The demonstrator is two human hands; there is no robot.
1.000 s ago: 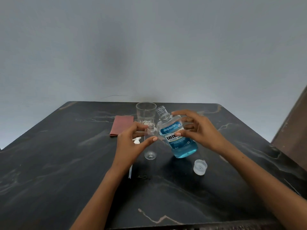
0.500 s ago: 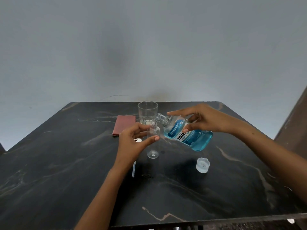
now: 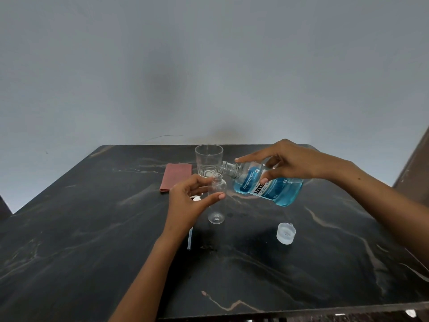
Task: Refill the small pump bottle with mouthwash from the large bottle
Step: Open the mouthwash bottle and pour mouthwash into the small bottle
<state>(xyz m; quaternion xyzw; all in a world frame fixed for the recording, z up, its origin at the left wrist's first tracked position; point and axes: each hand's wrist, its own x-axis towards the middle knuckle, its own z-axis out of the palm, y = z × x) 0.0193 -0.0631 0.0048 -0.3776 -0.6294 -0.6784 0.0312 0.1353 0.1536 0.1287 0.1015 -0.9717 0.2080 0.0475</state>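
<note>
While left hand (image 3: 188, 201) steadies small bottle (image 3: 217, 201), right hand (image 3: 294, 162) grips tilted "LISTE… COOL M…" bottle (image 3: 267, 185)

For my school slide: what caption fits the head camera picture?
Right hand tips the large mouthwash bottle toward the small bottle held by left hand.

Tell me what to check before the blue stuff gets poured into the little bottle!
1. Small bottle open on top: ok.
2. Left hand steadying it upright on the table: ok.
3. Large bottle uncapped, its cap set aside: ok.
4. Right hand gripping the large bottle: ok.
5. Large bottle's mouth right over the small opening: not ok, it sits slightly right.
6. Any liquid flowing yet: cannot tell.
</note>
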